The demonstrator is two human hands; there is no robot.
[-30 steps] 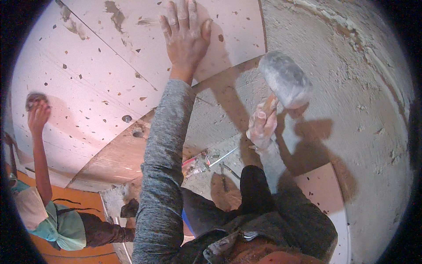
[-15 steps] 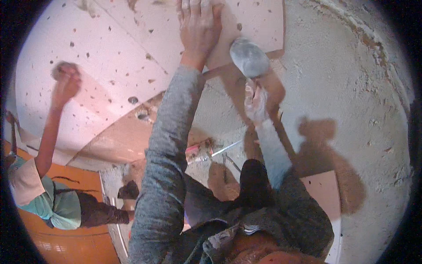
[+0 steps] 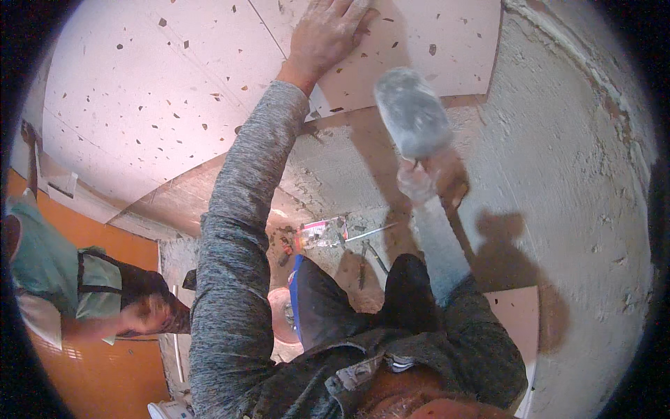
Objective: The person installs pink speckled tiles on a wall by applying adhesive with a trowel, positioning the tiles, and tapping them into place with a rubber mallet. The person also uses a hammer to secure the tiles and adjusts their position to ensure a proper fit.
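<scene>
My left hand lies with spread fingers on a large pale slab flecked with dark chips. The top edge of the picture cuts off some of its fingertips. In my right hand, blurred by motion, is the handle of a mallet; the fingers are wrapped round it. The mallet's thick head, dusted grey-white, is just off the slab's lower right corner, over the rough grey plaster. Whether the head touches the slab I cannot tell.
A co-worker in a light green top is at the left by an orange panel. Pincers-like tools, a red and white packet and a round tub lie below. Another pale slab piece is at the right.
My right hand and the mallet have shifted a little down and right in the view. The co-worker's raised hand has left the slab and dropped. My left hand stays on the slab.
</scene>
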